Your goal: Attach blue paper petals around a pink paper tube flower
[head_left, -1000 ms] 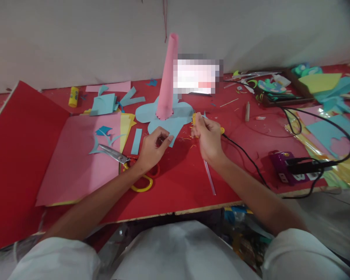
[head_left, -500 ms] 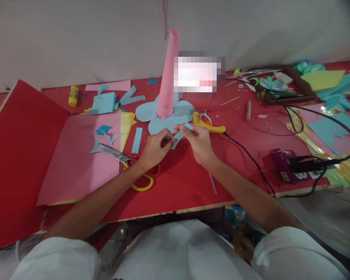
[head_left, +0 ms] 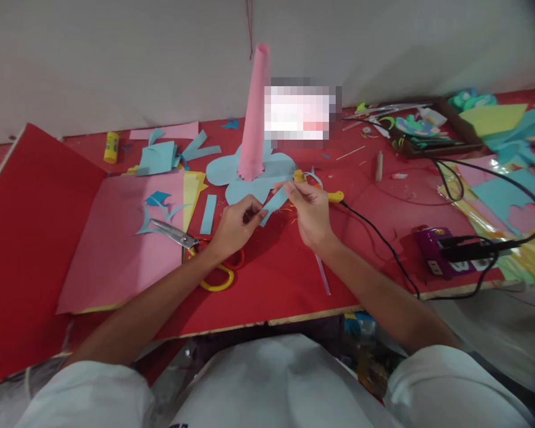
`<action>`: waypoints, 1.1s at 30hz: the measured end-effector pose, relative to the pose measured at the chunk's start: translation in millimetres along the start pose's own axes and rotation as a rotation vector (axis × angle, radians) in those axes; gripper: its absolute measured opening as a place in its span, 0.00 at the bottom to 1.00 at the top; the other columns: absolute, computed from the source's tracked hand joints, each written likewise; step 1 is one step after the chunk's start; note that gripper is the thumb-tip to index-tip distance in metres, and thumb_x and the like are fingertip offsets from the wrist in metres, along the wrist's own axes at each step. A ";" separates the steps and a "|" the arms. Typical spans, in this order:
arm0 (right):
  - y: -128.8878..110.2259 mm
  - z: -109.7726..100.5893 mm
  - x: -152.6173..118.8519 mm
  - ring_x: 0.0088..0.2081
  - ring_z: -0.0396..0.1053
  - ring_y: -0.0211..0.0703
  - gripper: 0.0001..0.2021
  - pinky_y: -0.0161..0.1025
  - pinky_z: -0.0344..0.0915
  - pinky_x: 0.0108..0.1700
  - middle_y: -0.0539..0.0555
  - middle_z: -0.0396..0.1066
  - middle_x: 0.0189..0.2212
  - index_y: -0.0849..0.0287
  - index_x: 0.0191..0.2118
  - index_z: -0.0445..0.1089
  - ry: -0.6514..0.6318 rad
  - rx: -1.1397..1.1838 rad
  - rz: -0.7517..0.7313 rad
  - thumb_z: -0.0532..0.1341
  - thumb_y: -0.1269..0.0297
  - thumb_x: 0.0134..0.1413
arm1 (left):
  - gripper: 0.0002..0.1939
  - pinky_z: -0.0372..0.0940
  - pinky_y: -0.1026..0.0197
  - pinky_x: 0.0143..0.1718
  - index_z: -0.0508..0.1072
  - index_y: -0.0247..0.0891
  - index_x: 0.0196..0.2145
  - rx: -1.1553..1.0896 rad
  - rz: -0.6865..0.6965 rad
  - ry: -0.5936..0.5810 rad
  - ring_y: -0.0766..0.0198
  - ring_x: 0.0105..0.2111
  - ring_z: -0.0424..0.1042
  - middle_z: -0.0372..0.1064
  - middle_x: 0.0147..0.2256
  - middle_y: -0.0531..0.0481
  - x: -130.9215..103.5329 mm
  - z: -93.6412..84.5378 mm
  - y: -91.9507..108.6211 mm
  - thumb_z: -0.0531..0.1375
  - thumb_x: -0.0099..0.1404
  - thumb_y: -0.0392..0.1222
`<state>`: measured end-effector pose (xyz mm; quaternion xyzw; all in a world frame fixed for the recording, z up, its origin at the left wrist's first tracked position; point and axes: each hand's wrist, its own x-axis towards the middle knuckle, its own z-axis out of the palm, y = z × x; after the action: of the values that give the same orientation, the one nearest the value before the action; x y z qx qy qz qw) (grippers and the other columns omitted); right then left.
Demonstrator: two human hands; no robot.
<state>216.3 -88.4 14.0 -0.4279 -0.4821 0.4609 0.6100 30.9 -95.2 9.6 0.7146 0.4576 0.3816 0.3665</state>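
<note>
Pinching the lower end of a narrow blue strip (head_left: 275,205) between thumb and fingertips, the left hand (head_left: 238,227) sits half curled on the near side of the paper flower. The right hand (head_left: 312,215) grips the same strip's upper end between thumb and fingers, so the strip slants between the two hands, in front of the blue flower (head_left: 223,171). On that flower stands a tall pink cone (head_left: 252,119), its wide end down.

Just beyond the right hand, and partly hidden by it, lies a yellow glue gun (head_left: 336,197) with a black cord trailing from its handle. A clear stick (head_left: 323,276) pokes out below the right wrist.

Left of the left hand lies a loose strip (head_left: 208,214). The scissors (head_left: 186,240) rest with blades over the pink paper (head_left: 111,249) and handles partly under the left forearm. A yellow glue stick (head_left: 111,147) stands farther back.

Well to the right are a purple box (head_left: 434,252) with black cables and, behind it, a dark tray (head_left: 466,134) of scraps, all on the red table (head_left: 271,291).
</note>
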 end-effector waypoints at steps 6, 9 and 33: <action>-0.9 -16.3 13.8 0.29 0.66 0.38 0.27 0.39 0.69 0.36 0.48 0.65 0.24 0.52 0.25 0.67 0.172 -0.083 -0.079 0.62 0.33 0.61 | 0.20 0.59 0.64 0.29 0.68 0.39 0.32 -0.004 0.001 0.020 0.69 0.25 0.63 0.67 0.26 0.55 0.4 -0.4 0.1 0.62 0.71 0.58; -1.5 -21.6 18.4 0.23 0.60 0.37 0.33 0.39 0.66 0.31 0.46 0.53 0.18 0.53 0.20 0.55 0.194 -0.103 -0.099 0.56 0.31 0.64 | 0.20 0.58 0.64 0.29 0.68 0.39 0.32 0.001 0.001 0.015 0.69 0.25 0.62 0.67 0.26 0.55 0.5 -1.1 0.8 0.62 0.71 0.57; 6.7 -17.7 14.5 0.29 0.67 0.38 0.27 0.39 0.65 0.33 0.50 0.70 0.26 0.52 0.30 0.75 -0.026 -0.101 -0.039 0.60 0.33 0.62 | 0.19 0.59 0.64 0.29 0.69 0.39 0.32 -0.003 -0.003 0.021 0.69 0.26 0.63 0.66 0.27 0.55 1.1 -1.7 1.0 0.62 0.71 0.57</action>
<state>234.3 -74.2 7.3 -0.4426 -0.5208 0.4293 0.5903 30.1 -94.1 11.4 0.7094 0.4617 0.3891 0.3635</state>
